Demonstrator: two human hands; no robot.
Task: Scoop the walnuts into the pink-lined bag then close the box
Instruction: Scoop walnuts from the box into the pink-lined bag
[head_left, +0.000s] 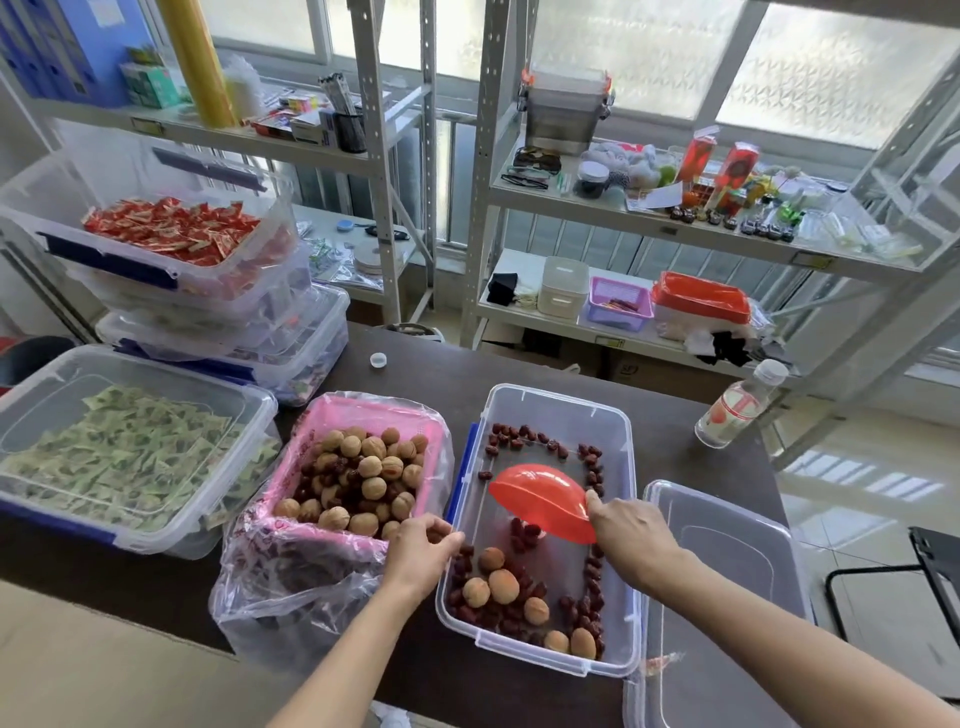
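- Head view: a clear plastic box (540, 525) is seen open on the dark table (415, 358), between the pink-lined bag (332, 519) and its loose clear lid (722, 597), which lies flat just to the right.
- A few walnuts (503, 586) are left in the near end of the box, mixed with dark red dates (524, 435) that are scattered along its walls and far end.
- The walnuts are seen as round, pale tan and ridged, most of them touching one another or the dates.
- The bag is held in a pink basket, its clear plastic spilling over the rim toward the table edge; it is filled with a heap of walnuts (371, 467) and dates.
- A red scoop (545, 501) is held over the middle of the box, hollow side down, with the right hand (631, 535) clamped on its near end.
- The left hand (421, 553) is placed at the box's left rim beside the bag, fingers curled together; whether anything is pinched in them cannot be told.
- To the left, a lidded tub of green sachets (119, 452) is seen, and behind it a stack of tubs topped with red sachets (171, 234).
- A water bottle (737, 405) stands at the table's far right, well apart from the box.
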